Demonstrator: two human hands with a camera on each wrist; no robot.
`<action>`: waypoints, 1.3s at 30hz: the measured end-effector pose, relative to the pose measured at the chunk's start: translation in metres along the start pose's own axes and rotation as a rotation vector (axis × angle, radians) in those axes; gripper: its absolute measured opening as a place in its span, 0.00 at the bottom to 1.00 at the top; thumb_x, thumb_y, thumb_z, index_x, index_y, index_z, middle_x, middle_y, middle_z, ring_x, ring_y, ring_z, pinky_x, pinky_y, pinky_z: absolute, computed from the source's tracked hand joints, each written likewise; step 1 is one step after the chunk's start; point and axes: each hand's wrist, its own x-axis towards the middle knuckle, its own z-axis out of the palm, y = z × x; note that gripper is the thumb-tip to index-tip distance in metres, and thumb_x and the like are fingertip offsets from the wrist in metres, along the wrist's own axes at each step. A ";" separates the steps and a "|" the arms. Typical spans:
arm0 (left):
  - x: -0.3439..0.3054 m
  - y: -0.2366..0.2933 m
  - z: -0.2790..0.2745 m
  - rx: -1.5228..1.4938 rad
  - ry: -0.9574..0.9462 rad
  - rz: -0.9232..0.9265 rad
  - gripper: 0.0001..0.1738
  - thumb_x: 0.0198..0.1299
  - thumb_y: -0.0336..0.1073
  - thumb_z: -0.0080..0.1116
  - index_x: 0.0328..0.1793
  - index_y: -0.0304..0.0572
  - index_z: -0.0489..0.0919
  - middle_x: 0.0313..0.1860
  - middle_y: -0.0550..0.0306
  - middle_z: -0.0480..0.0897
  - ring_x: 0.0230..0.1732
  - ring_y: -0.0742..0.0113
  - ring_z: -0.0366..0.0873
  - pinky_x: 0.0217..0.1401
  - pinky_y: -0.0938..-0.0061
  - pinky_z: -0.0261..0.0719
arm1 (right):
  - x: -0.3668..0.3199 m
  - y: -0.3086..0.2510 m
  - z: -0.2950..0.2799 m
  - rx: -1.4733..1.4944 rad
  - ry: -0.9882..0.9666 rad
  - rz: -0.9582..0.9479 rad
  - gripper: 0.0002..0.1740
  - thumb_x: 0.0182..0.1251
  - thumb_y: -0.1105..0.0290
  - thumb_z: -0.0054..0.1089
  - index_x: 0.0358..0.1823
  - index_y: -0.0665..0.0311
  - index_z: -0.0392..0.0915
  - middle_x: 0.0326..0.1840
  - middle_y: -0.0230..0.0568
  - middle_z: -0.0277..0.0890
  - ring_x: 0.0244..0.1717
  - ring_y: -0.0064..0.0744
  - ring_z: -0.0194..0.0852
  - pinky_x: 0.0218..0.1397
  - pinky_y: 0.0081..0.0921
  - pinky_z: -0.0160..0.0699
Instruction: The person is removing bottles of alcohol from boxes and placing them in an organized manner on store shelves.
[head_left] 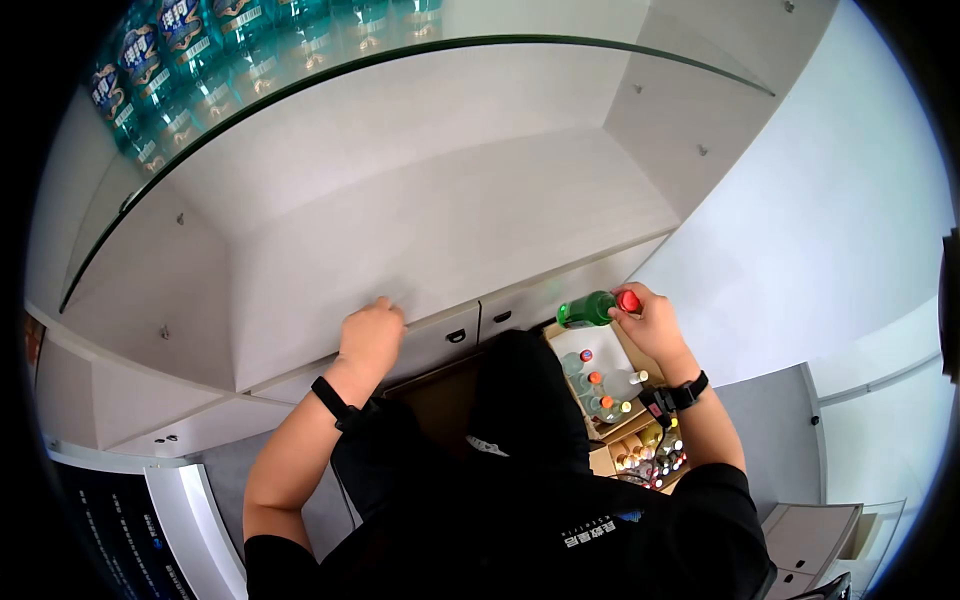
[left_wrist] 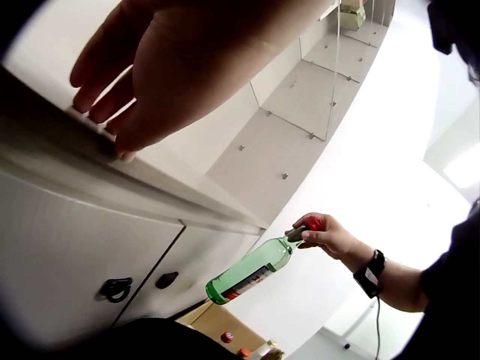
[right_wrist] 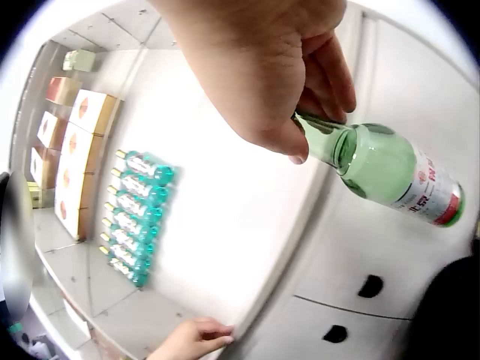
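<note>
A green glass bottle (head_left: pixel 588 309) with a red cap (head_left: pixel 628 301) and a white and red label is held by the neck in my right hand (head_left: pixel 652 325), tilted on its side in front of the cabinet, above an open carton. In the right wrist view the fingers wrap the neck of the bottle (right_wrist: pixel 401 176). My left hand (head_left: pixel 372 338) rests at the front edge of the cabinet's lower shelf; its fingers (left_wrist: pixel 112 94) touch that edge in the left wrist view and hold nothing.
Teal bottles (head_left: pixel 240 50) stand in rows on the glass shelf (head_left: pixel 440 43) above. A carton (head_left: pixel 640 413) with several capped bottles sits on the floor at the right, beside another box of bottles (head_left: pixel 650 455). Drawers with black handles (head_left: pixel 456 336) run below the shelf.
</note>
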 end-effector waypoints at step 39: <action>0.045 0.068 -0.349 -0.946 0.824 0.528 0.30 0.53 0.42 0.77 0.59 0.38 0.80 0.49 0.51 0.84 0.48 0.63 0.82 0.54 0.68 0.82 | 0.119 -0.288 -0.135 0.927 -0.147 -0.924 0.60 0.60 0.68 0.77 0.84 0.57 0.39 0.74 0.43 0.61 0.73 0.37 0.66 0.70 0.38 0.76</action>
